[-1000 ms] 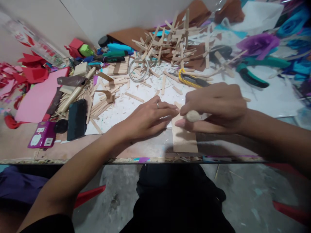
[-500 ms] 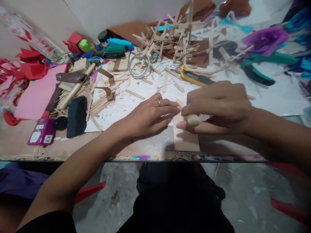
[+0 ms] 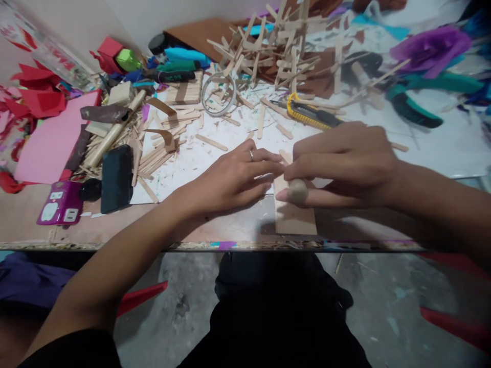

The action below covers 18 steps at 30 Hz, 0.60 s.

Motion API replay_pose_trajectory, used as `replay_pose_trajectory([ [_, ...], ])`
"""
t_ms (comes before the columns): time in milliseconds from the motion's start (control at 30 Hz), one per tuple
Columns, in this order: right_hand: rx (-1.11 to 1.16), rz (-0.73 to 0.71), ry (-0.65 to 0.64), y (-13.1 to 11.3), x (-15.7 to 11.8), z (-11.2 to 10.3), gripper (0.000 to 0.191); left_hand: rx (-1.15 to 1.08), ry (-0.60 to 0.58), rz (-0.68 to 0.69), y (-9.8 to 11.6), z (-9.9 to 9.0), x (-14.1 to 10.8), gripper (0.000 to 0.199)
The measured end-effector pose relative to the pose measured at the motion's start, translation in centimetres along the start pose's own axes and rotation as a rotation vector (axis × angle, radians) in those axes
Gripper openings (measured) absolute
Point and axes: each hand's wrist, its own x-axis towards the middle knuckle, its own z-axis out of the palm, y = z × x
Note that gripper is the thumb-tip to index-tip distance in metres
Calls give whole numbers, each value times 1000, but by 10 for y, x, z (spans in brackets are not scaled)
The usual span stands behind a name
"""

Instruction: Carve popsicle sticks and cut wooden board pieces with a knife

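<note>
My right hand (image 3: 345, 166) is closed around a round-ended, pale wooden handle or rod (image 3: 298, 191), seen nearly end-on; its lower end is hidden. It is held over a flat wooden board (image 3: 295, 220) lying at the table's front edge. Beside it my left hand (image 3: 240, 171), with a ring on one finger, lies palm down with fingers stretched out. Its fingertips touch the board's left side, near a craft stick (image 3: 284, 155) that slants across the board's upper part. The fingers partly cover this contact.
Loose craft sticks (image 3: 210, 142) and a tangled stick structure (image 3: 268, 51) lie beyond my hands. A tape ring (image 3: 203, 97), a yellow-black cutter (image 3: 312, 113) and green-handled pliers (image 3: 416, 110) lie farther back. At left are a phone (image 3: 116, 179) and a purple adapter (image 3: 60, 203).
The rounded end of the wooden piece in my right hand has shifted slightly left. The whole view has moved a little; my left hand keeps its place by the board.
</note>
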Motion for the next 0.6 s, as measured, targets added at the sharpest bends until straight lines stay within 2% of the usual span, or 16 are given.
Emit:
replay_pose_trajectory([
  [367, 3, -7, 5, 0, -1, 2, 14, -47, -2, -11, 3, -2, 1, 24],
  [600, -22, -13, 6, 0, -1, 0, 20, -43, -6, -6, 3, -2, 2, 22],
])
